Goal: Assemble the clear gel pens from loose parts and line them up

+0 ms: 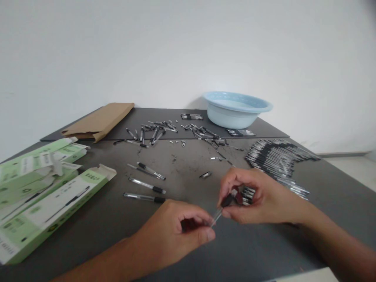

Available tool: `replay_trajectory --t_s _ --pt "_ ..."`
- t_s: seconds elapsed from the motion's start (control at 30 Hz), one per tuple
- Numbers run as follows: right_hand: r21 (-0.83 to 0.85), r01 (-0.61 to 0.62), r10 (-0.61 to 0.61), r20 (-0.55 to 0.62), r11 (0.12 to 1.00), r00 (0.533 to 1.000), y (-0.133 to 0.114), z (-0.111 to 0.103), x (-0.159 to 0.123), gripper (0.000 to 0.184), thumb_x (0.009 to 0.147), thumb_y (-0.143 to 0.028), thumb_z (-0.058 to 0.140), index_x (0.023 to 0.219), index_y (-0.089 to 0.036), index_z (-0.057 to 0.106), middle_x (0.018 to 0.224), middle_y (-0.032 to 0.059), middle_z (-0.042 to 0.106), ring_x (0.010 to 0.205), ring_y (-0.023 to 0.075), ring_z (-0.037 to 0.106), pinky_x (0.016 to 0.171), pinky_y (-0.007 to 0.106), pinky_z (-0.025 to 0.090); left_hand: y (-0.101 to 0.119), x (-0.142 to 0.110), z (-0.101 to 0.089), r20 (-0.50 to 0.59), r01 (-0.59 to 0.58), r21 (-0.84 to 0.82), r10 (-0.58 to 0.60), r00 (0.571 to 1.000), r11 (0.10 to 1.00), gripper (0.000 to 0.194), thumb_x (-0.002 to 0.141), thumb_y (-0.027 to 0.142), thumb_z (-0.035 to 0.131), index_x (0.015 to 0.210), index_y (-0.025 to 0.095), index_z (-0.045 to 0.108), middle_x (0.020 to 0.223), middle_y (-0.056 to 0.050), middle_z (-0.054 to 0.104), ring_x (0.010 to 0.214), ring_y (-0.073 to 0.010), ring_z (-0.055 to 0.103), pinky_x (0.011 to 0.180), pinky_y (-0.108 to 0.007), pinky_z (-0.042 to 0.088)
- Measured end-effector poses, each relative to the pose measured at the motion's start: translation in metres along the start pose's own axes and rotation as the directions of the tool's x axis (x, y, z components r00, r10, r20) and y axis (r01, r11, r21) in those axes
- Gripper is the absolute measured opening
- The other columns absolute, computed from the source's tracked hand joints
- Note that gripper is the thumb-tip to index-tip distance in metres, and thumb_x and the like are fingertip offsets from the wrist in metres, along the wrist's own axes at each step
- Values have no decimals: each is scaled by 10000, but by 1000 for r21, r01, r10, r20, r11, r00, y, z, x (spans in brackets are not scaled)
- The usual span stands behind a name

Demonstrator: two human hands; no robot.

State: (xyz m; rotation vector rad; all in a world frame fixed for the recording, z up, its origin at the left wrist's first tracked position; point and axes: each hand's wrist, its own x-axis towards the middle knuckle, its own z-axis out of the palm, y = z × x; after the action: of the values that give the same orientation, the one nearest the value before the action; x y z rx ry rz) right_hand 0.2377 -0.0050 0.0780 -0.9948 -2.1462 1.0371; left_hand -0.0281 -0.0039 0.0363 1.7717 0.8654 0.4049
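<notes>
Both my hands are low over the dark grey table (188, 164), holding one clear pen (221, 208) between them. My left hand (179, 233) is closed, pinching the pen's thin clear end with thumb and forefinger. My right hand (258, 197) is closed round the pen's black grip end and also holds a small bunch of pen parts (248, 195) in its palm. Three clear pens with black grips (145, 184) lie on the table just left of my hands. A single small pen part (205, 174) lies just beyond them.
Green and white pen boxes (44, 196) lie open at the left. A brown cardboard box (98, 121) sits at the back left, a pale blue basin (236, 109) at the back. Loose pen parts (176, 131) are scattered mid-table. A row of assembled pens (279, 156) lies at the right.
</notes>
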Motion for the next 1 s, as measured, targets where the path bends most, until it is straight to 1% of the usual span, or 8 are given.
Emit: replay_trajectory --t_s 0.1,0.23,0.33,0.37,0.43,0.57,0.67,1.0 --pt "58 15 -13 -34 998 999 -4 -9 7 404 847 -376 864 1208 -259 725 928 22 812 790 151 746 615 220 539 0 -1 0 -7 -32 31 32 999 999 230 944 378 722 1050 215 846 903 -13 831 806 -180 734 714 -244 492" --pt "-192 -102 24 -371 976 928 4 -53 32 298 966 -486 702 1111 -251 815 904 45 824 793 182 749 687 281 571 -2 1 -1 -52 -53 19 54 997 998 227 987 368 670 1048 218 830 970 -6 825 896 -199 731 765 -253 494" --pt "-549 -331 131 -371 768 919 30 -87 56 336 925 -526 716 1120 -283 841 912 38 837 787 214 748 706 317 561 -4 2 -2 -65 -81 -19 79 995 997 239 1007 370 642 1045 215 819 985 -8 817 927 -214 727 804 -270 500" --pt "-625 -391 179 -376 675 909 42 -96 63 317 928 -507 703 1123 -301 844 908 25 839 796 218 753 736 323 562 -4 2 -2 -73 -85 -33 82 994 996 239 1009 372 642 1040 213 817 971 -7 813 923 -213 726 807 -270 500" --pt "-661 -430 212 -386 615 898 67 -107 71 282 909 -454 714 1086 -291 861 903 35 840 821 243 762 750 333 557 -5 3 -3 -91 -86 -63 80 993 994 227 1007 365 648 1026 213 816 946 -2 807 916 -209 726 804 -261 498" --pt "-686 -457 243 -390 567 888 109 -111 67 305 918 -447 682 1077 -267 870 902 60 844 811 271 763 729 355 545 -4 5 -4 -118 -84 -98 72 990 992 211 1000 350 659 1015 218 822 942 4 811 904 -203 730 782 -246 494" --pt "-697 -415 251 -331 585 910 123 -108 62 334 936 -474 666 1109 -266 862 973 44 850 806 237 759 738 323 547 -4 6 -2 -113 -62 -101 51 992 993 212 997 359 669 1026 221 827 947 5 817 910 -204 737 784 -244 495" --pt "-782 -251 204 -161 571 966 111 -97 96 325 938 -365 636 1168 -274 846 1138 48 830 963 255 760 853 322 544 -10 6 2 -86 -34 -114 24 996 993 216 990 364 685 1068 226 832 994 0 835 958 -220 758 816 -265 514"
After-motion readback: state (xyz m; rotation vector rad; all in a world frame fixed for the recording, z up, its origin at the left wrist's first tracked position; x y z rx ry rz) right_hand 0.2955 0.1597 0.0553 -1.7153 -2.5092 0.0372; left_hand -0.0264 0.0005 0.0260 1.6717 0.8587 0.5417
